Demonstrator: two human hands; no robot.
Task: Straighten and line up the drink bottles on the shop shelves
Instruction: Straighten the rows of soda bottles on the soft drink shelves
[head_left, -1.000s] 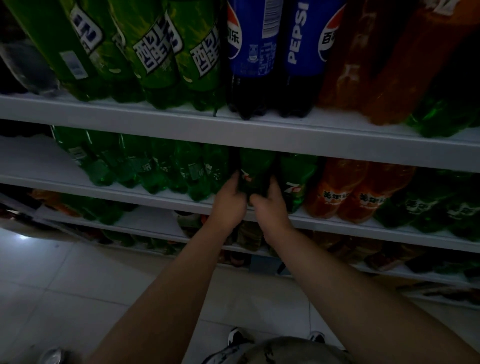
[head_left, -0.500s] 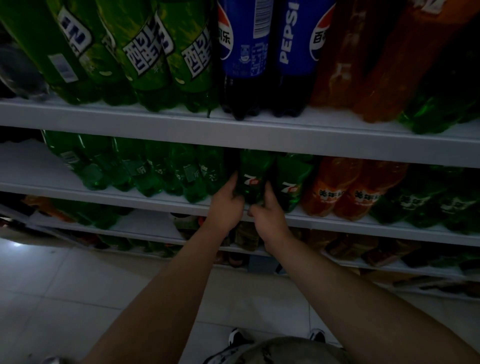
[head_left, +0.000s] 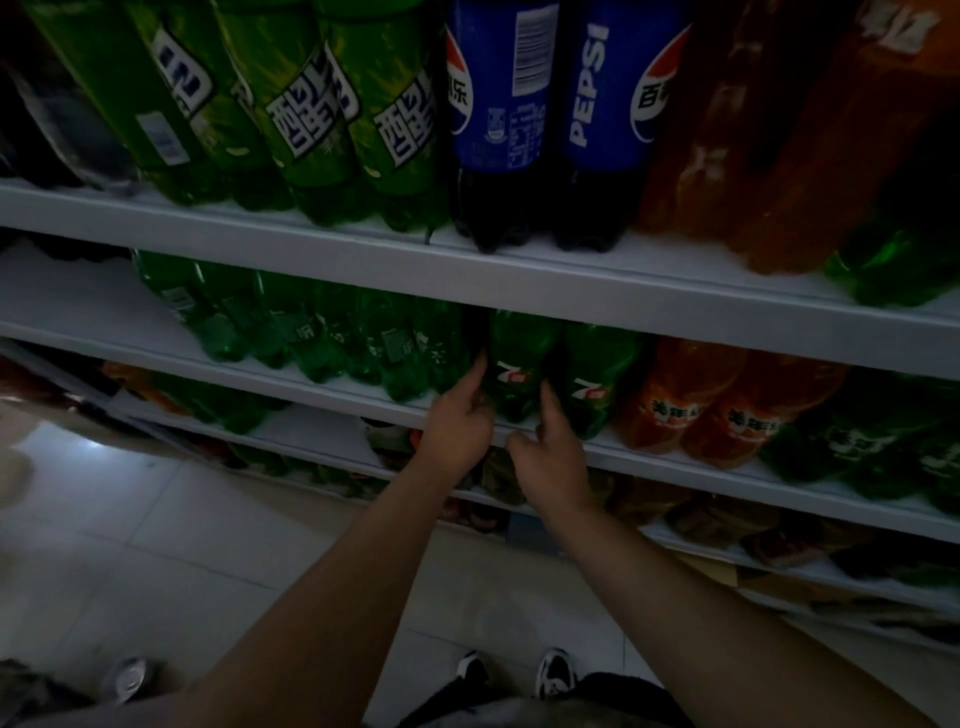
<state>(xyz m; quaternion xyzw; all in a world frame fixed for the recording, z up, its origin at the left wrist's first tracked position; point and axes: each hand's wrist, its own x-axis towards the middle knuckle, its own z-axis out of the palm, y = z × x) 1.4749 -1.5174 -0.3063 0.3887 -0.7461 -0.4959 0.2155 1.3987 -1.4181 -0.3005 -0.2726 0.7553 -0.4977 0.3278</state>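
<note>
Head view: two green plastic 7-Up bottles upright on middle white shelf (head_left: 311, 382), long axis vertical, labels outward. Left hand (head_left: 460, 421) and right hand (head_left: 550, 457) fingers grasp left 7-Up bottle (head_left: 519, 358) low down; right 7-Up bottle (head_left: 597, 379) just beside. Two blue Pepsi bottles (head_left: 498, 130) above.

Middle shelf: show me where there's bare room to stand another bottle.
Free: the left end of the middle shelf, bordered on the right by the green bottle row. The dark slit between that row and the 7up bottle holds the fingers of the left hand. Rightward, the 7up and orange bottles stand shoulder to shoulder: crowded.
</note>
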